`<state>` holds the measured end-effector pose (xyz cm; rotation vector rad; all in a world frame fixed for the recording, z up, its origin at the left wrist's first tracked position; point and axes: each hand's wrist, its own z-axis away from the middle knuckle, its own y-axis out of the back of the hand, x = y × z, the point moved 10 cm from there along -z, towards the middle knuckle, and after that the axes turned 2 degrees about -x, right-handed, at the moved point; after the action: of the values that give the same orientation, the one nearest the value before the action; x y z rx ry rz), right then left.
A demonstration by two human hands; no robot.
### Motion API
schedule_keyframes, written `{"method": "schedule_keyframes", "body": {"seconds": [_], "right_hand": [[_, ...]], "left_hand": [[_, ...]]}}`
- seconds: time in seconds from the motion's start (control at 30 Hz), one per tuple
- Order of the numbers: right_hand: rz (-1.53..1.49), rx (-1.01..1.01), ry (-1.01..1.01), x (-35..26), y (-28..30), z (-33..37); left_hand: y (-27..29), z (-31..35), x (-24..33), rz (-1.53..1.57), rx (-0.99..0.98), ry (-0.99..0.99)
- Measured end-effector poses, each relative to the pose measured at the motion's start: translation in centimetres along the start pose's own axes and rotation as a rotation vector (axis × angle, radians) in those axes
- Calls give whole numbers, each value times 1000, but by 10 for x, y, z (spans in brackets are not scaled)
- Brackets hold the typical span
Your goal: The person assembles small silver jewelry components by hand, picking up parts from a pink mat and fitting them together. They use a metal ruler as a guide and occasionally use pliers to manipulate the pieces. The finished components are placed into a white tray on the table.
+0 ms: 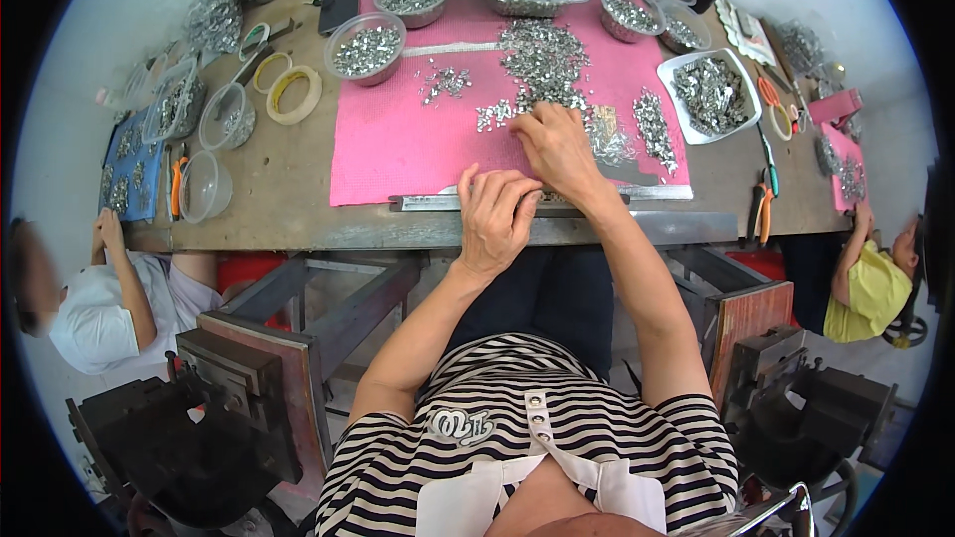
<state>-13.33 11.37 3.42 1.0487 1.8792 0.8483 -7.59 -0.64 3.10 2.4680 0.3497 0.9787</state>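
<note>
Small shiny metal pieces (542,60) lie in a long heap on a pink mat (398,154) in front of me. My right hand (559,147) reaches over the near end of this heap, beside a small cluster of pieces (491,116). Its fingers are drawn together; anything between them is too small to make out. At the mat's near edge lies a narrow metal rail (428,203). My left hand (493,221) rests over it with bent fingers, thumb and forefinger close together near my right wrist. What that pinch holds is hidden.
Clear tubs of metal pieces (366,48) line the far side, and a white tray (686,134) stands right. Tape rolls (294,95), orange-handled pliers (179,179) and a phone (341,2) lie around the mat. Other people sit left (109,313) and right (870,288), beside black machines (214,418).
</note>
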Motion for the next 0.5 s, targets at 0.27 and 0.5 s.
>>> {"method": "schedule_keyframes", "body": {"seconds": [0.27, 0.5], "right_hand": [[-125, 15, -48, 5, 20, 5], [-76, -28, -18, -3, 7, 1]], "left_hand": [[4, 3, -1, 55, 41, 5], [4, 3, -2, 42, 37, 4]]}}
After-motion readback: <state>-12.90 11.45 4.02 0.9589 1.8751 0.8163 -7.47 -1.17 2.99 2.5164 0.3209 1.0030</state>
